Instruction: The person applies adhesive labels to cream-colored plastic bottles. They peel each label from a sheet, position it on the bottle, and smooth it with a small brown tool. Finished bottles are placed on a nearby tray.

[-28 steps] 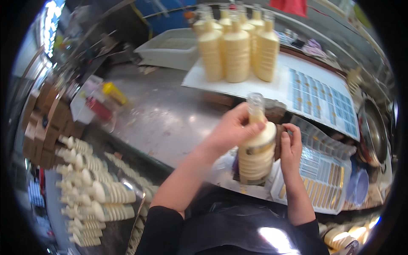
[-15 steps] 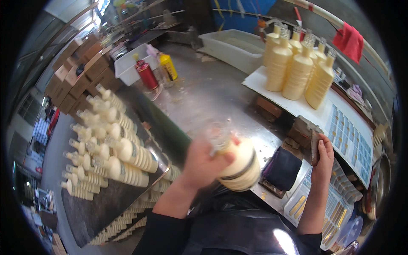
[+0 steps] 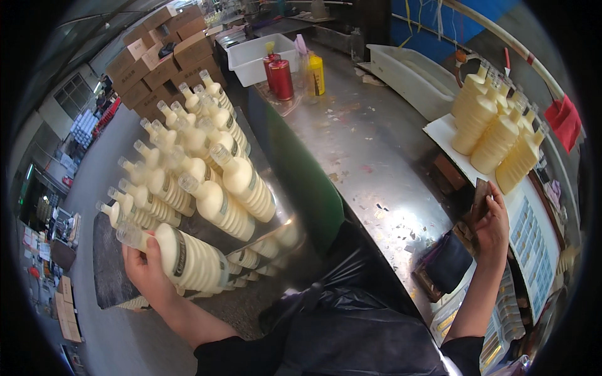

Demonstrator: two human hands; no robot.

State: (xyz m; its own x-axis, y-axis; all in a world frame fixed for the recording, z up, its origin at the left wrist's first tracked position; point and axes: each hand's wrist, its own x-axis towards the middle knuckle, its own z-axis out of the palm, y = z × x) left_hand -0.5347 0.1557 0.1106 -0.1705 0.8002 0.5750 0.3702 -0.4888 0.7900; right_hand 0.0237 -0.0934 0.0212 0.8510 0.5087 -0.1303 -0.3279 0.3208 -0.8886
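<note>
My left hand (image 3: 148,271) is wrapped round the neck of a cream ribbed bottle (image 3: 199,263) with a clear glass mouth and a dark label band on its shoulder. This bottle leans at the near edge of a dark board (image 3: 110,276), beside several similar cream bottles (image 3: 222,210); whether its base touches the board I cannot tell. Over on the right, my right hand (image 3: 494,225) grips a thin, flat brown piece (image 3: 480,195) between thumb and fingers. Just below that hand lies a dark cloth-covered pad (image 3: 446,263) at the metal table's edge.
Plain cream bottles (image 3: 495,141) stand on a white board at the right, near a sheet of blue-grey labels (image 3: 532,250). Red cans (image 3: 281,79), a yellow can (image 3: 315,75) and white tubs (image 3: 254,59) sit farther back on the metal table (image 3: 357,144). Cardboard boxes (image 3: 150,69) are stacked far left.
My left hand has carried the bottle leftward, from in front of me to the board of bottles. The view has turned left. My right hand still holds the brown piece.
</note>
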